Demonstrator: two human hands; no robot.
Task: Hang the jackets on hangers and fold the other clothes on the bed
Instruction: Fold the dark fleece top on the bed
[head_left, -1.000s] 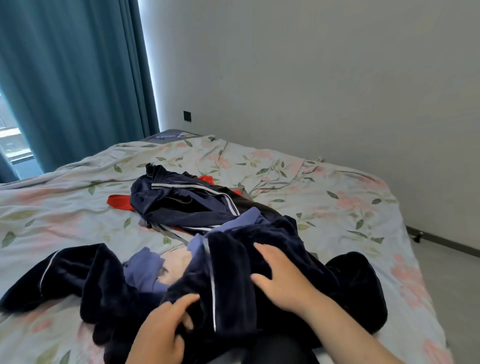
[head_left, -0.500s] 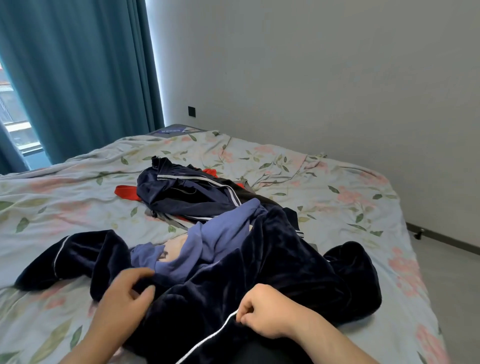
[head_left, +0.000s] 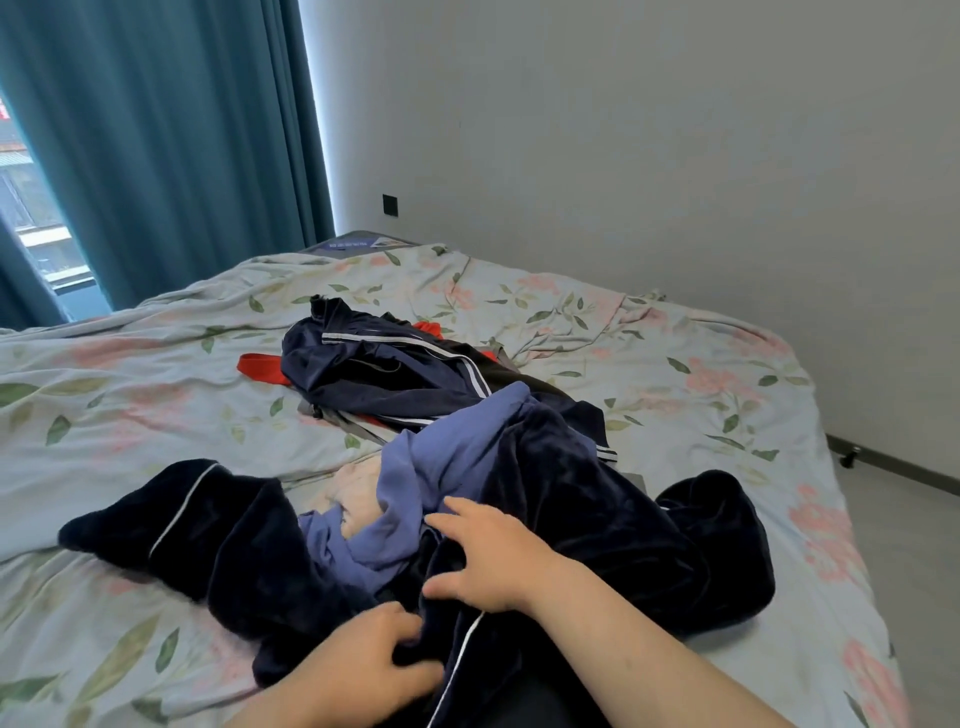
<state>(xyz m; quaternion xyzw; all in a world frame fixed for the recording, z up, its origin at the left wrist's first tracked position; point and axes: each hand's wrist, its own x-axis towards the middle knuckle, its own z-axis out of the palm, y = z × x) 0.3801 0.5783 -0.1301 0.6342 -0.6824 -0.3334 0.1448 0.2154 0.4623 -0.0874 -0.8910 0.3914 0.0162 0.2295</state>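
Note:
A dark navy velvet jacket (head_left: 613, 525) with thin white piping lies crumpled at the near edge of the bed (head_left: 130, 395). A lighter blue garment (head_left: 441, 457) lies tangled in it. My left hand (head_left: 363, 670) grips a fold of the velvet near the piping. My right hand (head_left: 493, 556) rests spread on the velvet beside the blue cloth, fingers straight. Farther back lies a shiny navy track jacket (head_left: 384, 369) with white stripes, over a red garment (head_left: 260, 366).
The bed has a pale floral cover. Teal curtains (head_left: 171, 145) hang at the back left, with a window (head_left: 31, 208) beside them. A grey wall (head_left: 649, 145) runs along the right, and floor (head_left: 909, 545) shows to the right of the bed.
My right hand let go of the piping and moved up and left, opening flat on the velvet. My left hand moved right and took hold of the fabric by the piping.

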